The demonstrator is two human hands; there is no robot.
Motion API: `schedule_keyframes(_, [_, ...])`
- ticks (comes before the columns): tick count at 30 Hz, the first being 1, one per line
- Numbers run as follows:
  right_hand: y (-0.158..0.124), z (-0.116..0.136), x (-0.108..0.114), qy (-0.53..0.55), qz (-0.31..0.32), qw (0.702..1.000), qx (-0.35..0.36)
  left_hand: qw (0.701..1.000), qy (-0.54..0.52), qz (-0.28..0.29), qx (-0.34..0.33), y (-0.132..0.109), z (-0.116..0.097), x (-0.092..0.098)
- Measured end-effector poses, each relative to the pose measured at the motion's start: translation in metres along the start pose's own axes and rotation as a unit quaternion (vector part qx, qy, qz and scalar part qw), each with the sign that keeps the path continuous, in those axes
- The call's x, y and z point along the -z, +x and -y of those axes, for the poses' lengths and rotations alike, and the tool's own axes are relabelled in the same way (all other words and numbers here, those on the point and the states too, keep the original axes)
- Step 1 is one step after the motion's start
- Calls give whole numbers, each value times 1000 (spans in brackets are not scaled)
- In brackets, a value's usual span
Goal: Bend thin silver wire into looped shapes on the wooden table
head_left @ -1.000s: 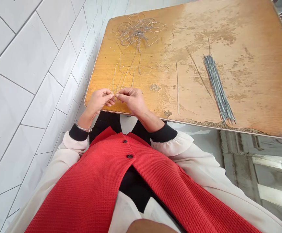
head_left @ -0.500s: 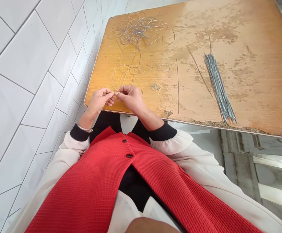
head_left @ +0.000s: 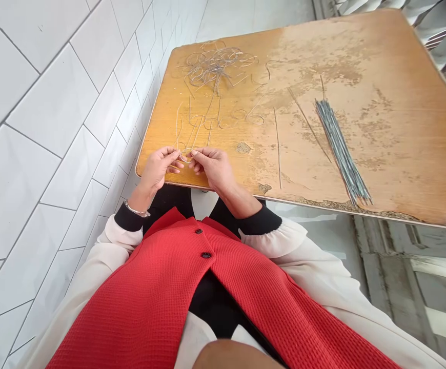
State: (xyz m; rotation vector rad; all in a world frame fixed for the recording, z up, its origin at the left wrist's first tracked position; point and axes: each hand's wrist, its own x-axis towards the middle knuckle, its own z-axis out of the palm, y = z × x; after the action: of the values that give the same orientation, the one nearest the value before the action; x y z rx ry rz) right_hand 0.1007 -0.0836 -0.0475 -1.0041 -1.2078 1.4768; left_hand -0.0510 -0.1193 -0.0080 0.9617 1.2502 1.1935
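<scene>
Both my hands rest at the near left edge of a worn wooden table [head_left: 380, 66]. My left hand [head_left: 160, 166] and my right hand [head_left: 212, 165] each pinch one end of a thin wire [head_left: 186, 155], which curves in a small loop between the fingertips. Several bent wire pieces [head_left: 203, 123] lie on the table just beyond my hands. A tangled pile of bent wires [head_left: 212, 64] sits at the far left. A bundle of straight wires [head_left: 340, 148] lies to the right of my hands, well apart from them.
A white tiled wall [head_left: 54, 118] runs along the left, close to the table edge. Two single straight wires [head_left: 277, 146] lie between my hands and the bundle. Pale floor shows beyond the table's near right edge.
My fingertips have drawn slightly apart and the wire between them now shows as a curved loop. The view has shifted a little, so the table appears lower.
</scene>
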Motion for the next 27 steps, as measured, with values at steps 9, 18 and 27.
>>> schedule_keyframes(9, [1, -3, -9, -23, -46, 997, 66, 989, -131, 59, 30, 1, 11, -2])
schedule_keyframes(18, [3, -8, -9, -54, -27, 994, 97, 983, -159, 89, 33, 5, 16, 2])
schedule_keyframes(27, [1, -8, -2, -334, -51, 897, 286, 991, -106, 65, 50, 2, 8, 2])
